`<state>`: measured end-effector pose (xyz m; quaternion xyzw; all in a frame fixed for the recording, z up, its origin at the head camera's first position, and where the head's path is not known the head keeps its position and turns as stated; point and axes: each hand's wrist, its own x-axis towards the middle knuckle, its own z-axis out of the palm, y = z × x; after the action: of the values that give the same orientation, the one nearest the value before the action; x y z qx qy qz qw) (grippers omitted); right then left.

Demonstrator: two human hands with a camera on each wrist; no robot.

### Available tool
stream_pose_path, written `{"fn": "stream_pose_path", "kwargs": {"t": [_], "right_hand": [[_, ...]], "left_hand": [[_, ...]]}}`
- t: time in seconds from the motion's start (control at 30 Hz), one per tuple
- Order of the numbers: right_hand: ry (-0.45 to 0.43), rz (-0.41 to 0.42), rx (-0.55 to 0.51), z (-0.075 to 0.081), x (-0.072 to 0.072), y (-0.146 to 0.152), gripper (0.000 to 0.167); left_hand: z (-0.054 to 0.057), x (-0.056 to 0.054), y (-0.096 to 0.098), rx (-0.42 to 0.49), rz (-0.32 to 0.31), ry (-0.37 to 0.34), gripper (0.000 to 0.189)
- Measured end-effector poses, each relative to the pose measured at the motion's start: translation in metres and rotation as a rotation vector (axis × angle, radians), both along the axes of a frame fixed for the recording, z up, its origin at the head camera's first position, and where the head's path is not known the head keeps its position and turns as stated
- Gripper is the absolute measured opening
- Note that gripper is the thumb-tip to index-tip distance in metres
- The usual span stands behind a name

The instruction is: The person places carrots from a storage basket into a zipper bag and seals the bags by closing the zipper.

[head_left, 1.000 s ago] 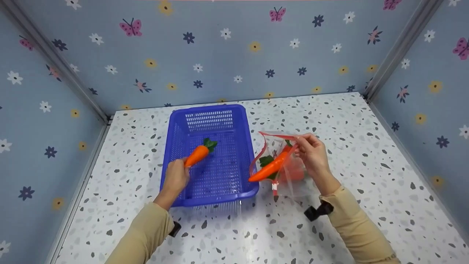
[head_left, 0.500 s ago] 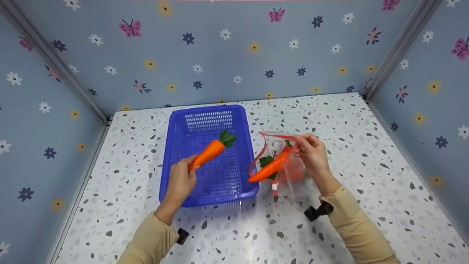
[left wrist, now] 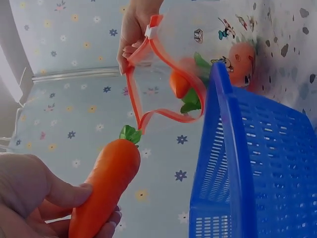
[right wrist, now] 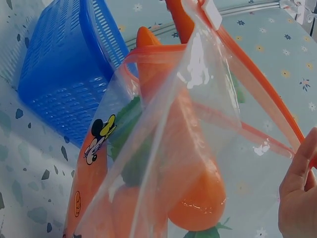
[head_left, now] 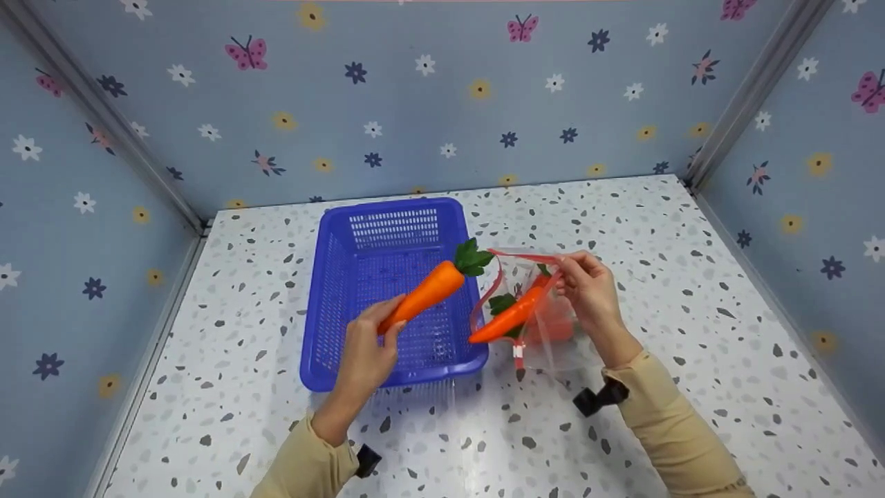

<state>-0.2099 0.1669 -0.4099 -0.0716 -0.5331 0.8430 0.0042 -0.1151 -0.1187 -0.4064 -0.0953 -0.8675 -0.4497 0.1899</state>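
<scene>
An orange carrot with a green leafy top (head_left: 430, 290) is gripped near its thin end by my left hand (head_left: 366, 346). It hangs above the blue basket, its leaves close to the mouth of a clear zip bag (head_left: 553, 353). My right hand (head_left: 589, 287) pinches the bag's red zip edge and holds the mouth wide. Inside the bag lies another carrot (head_left: 508, 321), its tip poking out at the opening. In the right wrist view more carrots (right wrist: 195, 198) with green leaves show through the plastic, which bears cartoon prints.
The blue plastic basket (head_left: 311, 290) with slotted walls stands left of the bag, its right rim right beside the bag's mouth. Both are on a white speckled table (head_left: 691, 277). Flower-patterned walls (head_left: 442, 104) enclose the table at the back and sides.
My left hand has lifted the carrot from low in the basket and carried it right, toward the bag's mouth. My right hand and the bag have stayed in place.
</scene>
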Motion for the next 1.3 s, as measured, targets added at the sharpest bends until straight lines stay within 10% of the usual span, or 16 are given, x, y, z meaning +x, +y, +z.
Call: {"fn": "stream_pose_path", "kwargs": {"t": [0.57,1.3], "right_hand": [[0.035,0.011,-0.022,-0.001,-0.001,-0.001,0.012],[0.055,-0.003,-0.014,-0.003,0.001,-0.002,0.016]], "left_hand": [[-0.016,0.001,0.034,0.018,-0.131,-0.079,0.033],[-0.037,-0.027,0.08,-0.015,-0.2,-0.132,0.032]]}}
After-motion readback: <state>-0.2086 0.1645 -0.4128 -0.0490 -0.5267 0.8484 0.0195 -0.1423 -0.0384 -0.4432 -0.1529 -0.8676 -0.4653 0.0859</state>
